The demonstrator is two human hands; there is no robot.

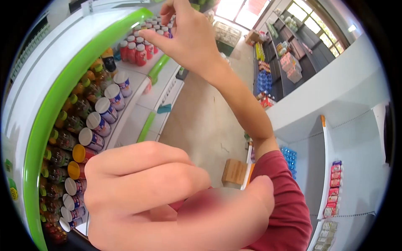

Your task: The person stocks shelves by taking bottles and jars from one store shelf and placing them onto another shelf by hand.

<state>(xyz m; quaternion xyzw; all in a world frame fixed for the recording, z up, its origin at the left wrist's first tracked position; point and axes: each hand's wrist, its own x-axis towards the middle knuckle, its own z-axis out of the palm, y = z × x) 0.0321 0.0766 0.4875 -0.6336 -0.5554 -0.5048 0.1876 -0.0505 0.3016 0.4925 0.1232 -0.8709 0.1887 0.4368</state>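
Observation:
My left hand [142,192] fills the lower middle, very close to the camera. Its fingers are curled and its thumb bends up at the right; anything between them is blurred or hidden. Farther off, my right hand [190,39] reaches up and across, its arm in a maroon sleeve. The thumb points left, apart from the bent fingers, and I see nothing in its grip. Beyond and below that hand stand red bottles with white caps [140,54] on a white shelf; I cannot tell whether it touches any.
A green-edged shelf unit [46,102] curves along the left, holding white-lidded tubs [98,121] and dark drink bottles [73,121]. A cardboard box [234,171] sits on the floor. Stocked shelves [310,62] line the far right; pink packs [335,184] stand nearer on white shelving.

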